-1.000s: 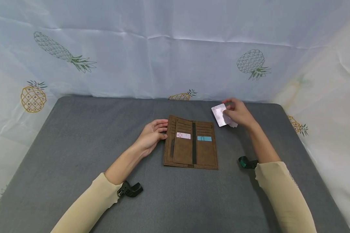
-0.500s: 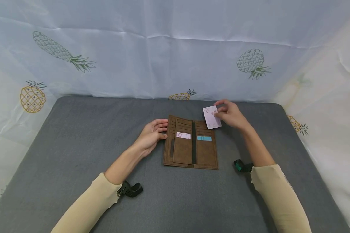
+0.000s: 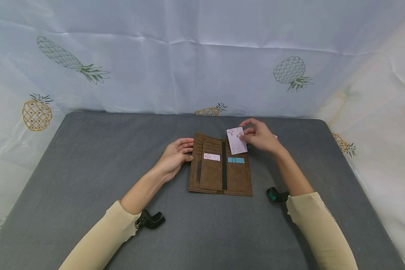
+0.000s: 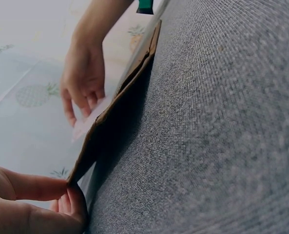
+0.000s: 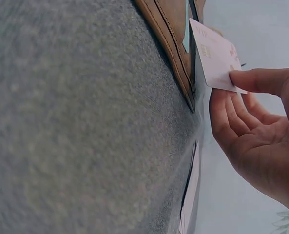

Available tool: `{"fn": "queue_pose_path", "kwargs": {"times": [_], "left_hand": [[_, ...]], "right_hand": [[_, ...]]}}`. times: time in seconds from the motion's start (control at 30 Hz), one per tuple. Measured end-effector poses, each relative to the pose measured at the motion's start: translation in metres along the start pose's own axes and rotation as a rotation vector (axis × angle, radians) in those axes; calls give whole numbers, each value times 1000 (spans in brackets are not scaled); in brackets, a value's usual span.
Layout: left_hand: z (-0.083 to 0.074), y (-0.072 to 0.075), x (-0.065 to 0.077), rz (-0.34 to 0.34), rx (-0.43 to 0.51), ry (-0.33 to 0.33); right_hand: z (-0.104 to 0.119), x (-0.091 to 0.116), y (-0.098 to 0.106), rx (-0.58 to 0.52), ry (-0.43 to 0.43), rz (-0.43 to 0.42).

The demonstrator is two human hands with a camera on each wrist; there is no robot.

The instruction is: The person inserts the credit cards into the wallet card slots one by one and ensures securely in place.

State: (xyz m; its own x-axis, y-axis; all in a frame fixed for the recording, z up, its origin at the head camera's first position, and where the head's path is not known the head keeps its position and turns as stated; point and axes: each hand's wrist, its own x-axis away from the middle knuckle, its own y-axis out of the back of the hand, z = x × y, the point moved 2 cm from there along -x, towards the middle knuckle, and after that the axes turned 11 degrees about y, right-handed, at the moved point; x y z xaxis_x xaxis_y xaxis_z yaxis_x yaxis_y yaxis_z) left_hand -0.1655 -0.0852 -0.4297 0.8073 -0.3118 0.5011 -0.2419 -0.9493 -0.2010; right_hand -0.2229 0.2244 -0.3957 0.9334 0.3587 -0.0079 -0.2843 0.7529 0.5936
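Observation:
A brown bifold wallet [image 3: 211,174] lies spread out, with a pink card [image 3: 212,157] in a left slot and a blue card [image 3: 236,160] in a right slot. My left hand [image 3: 174,158] pinches the wallet's left edge between thumb and fingers, and in the left wrist view that edge is tilted up off the cloth. My right hand [image 3: 261,138] pinches a pale pink VIP card [image 5: 215,57] by its right side. In the head view, this card overlaps the top of the wallet's right half and hides some slots there.
More pale cards [image 5: 190,195] lie on the grey tabletop [image 3: 98,161], mostly behind my right hand in the head view. A pineapple-print sheet [image 3: 175,75] hangs along the table's back edge. Black wrist cameras [image 3: 150,220] are strapped at both cuffs.
My right hand has lifted the pink card away from the other cards and carried it left, over the wallet's upper right. The left hand has stayed at the wallet's edge.

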Motion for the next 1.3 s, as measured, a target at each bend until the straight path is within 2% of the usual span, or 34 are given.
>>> {"fn": "queue_pose_path", "kwargs": {"times": [0.83, 1.3], "left_hand": [[0, -1, 0, 5, -11, -5], [0, -1, 0, -3, -9, -4]], "right_hand": [[-12, 11, -8, -49, -6, 42], [-12, 14, -4, 100, 34, 45]]}}
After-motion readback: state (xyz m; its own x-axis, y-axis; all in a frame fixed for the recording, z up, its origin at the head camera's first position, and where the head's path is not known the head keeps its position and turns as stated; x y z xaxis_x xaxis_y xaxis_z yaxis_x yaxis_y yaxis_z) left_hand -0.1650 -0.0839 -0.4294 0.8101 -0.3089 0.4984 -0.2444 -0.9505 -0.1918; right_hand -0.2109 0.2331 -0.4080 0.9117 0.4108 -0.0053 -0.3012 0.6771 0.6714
